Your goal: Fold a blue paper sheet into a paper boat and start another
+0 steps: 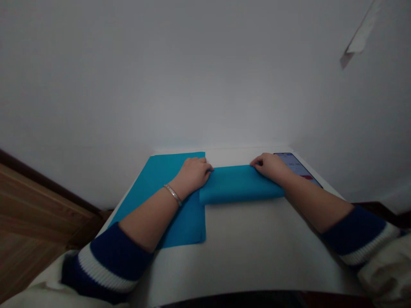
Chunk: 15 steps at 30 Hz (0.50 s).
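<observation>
A blue sheet of paper (239,186) is bent over on itself on the white table, its near side a rounded, uncreased-looking bend. My left hand (195,174) is closed at its far left corner, thumb and fingers together at the edge. At the far right corner, my right hand (268,166) pinches the paper's edge between thumb and fingertips. Beneath my left hand and forearm lie more blue sheets (189,226), flat and stacked, with the bent sheet's left end slightly overlapping them.
A phone (290,164) with a lit screen lies at the table's back right, partly behind my right forearm. The white table (257,248) meets a pale wall (205,77). Wooden furniture (38,222) stands at the left. A white strip (361,36) hangs on the wall at upper right.
</observation>
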{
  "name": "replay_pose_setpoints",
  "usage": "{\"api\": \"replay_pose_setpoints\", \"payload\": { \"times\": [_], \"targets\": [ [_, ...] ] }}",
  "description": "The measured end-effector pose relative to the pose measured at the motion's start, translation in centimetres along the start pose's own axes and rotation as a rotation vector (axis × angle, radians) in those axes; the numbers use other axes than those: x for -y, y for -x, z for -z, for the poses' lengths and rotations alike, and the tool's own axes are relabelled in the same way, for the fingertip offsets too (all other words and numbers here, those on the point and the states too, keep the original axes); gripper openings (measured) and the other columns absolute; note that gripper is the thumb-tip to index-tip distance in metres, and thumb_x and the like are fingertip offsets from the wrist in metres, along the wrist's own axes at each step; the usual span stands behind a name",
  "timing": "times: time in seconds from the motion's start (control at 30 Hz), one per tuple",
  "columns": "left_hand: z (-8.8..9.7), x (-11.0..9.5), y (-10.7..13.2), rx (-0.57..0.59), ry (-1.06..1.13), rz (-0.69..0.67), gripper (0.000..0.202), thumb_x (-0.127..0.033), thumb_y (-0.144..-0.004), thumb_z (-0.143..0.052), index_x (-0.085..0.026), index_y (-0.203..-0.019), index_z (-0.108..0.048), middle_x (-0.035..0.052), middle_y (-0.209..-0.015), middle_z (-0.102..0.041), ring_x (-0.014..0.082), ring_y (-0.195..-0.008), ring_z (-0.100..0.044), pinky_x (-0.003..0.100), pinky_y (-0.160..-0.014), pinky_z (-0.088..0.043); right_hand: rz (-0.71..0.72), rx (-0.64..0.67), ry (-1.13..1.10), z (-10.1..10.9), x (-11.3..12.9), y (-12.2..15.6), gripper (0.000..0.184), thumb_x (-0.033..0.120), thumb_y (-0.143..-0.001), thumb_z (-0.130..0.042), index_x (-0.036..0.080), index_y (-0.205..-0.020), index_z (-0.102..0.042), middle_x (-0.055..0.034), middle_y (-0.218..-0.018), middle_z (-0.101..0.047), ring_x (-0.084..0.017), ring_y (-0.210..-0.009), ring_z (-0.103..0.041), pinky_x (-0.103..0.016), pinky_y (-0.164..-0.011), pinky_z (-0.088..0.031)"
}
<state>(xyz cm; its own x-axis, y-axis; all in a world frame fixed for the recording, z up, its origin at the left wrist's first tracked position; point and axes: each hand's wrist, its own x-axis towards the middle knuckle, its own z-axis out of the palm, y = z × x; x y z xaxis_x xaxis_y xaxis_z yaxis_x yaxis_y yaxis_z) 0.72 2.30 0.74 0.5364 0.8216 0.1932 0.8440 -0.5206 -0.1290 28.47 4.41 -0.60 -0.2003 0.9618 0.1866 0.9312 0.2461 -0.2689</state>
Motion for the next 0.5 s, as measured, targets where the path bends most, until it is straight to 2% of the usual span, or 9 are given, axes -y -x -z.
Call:
{"api": "replay_pose_setpoints", "payload": {
  "times": [0.1, 0.17, 0.27, 0.4, 0.5],
  "targets": [
    [0.5, -0.6, 0.1, 0.019, 0.001, 0.036, 0.038, -0.051, -0.086, -0.053, -0.021, -0.103, -0.071, 0.0096, -0.096, -0.065, 0.0263, -0.090, -0.059, 0.035, -0.077, -0.039, 0.010, 0.016, 0.025, 0.2, 0.5, 0.0, 0.021, 0.033, -0.080, -0.060, 0.022, -0.086, -0.077, -0.0102, -0.092, -0.073, -0.028, -0.084, -0.066, -0.036, -0.076, -0.048],
    [0.7, -0.9, 0.2, 0.017, 0.002, 0.061, 0.046, -0.059, -0.081, -0.056, -0.021, -0.102, -0.071, 0.0096, -0.097, -0.065, 0.0280, -0.093, -0.059, 0.037, -0.080, -0.037, 0.020, 0.021, 0.068, 0.2, 0.8, 0.1, 0.033, 0.048, -0.077, -0.063, 0.020, -0.088, -0.077, -0.0132, -0.095, -0.072, -0.030, -0.086, -0.065, -0.039, -0.077, -0.048],
    [0.6, -1.1, 0.4, 0.000, -0.002, 0.077, 0.049, -0.062, -0.078, -0.059, -0.022, -0.102, -0.070, 0.0093, -0.100, -0.064, 0.0295, -0.096, -0.057, 0.040, -0.084, -0.036, 0.027, 0.030, 0.123, 0.2, 1.2, 0.2, 0.044, 0.056, -0.071, -0.067, 0.019, -0.093, -0.075, -0.0153, -0.101, -0.069, -0.032, -0.091, -0.063, -0.041, -0.081, -0.048],
    [0.2, -0.9, 0.9, -0.048, -0.005, 0.079, 0.050, -0.063, -0.078, -0.059, -0.020, -0.104, -0.067, 0.0103, -0.105, -0.064, 0.0298, -0.098, -0.056, 0.040, -0.084, -0.037, 0.052, 0.021, 0.134, 0.2, 1.3, 0.4, 0.048, 0.056, -0.073, -0.066, 0.016, -0.099, -0.072, -0.0166, -0.106, -0.066, -0.032, -0.097, -0.061, -0.042, -0.087, -0.047],
    [-0.1, -0.6, 1.1, -0.096, 0.032, 0.108, 0.041, -0.053, -0.085, -0.057, -0.020, -0.106, -0.065, 0.0104, -0.106, -0.065, 0.0294, -0.099, -0.057, 0.039, -0.083, -0.039, 0.066, -0.007, 0.114, 0.2, 1.2, 0.6, 0.045, 0.053, -0.075, -0.066, 0.016, -0.100, -0.071, -0.0162, -0.105, -0.065, -0.031, -0.097, -0.060, -0.042, -0.089, -0.046]
  ]
}}
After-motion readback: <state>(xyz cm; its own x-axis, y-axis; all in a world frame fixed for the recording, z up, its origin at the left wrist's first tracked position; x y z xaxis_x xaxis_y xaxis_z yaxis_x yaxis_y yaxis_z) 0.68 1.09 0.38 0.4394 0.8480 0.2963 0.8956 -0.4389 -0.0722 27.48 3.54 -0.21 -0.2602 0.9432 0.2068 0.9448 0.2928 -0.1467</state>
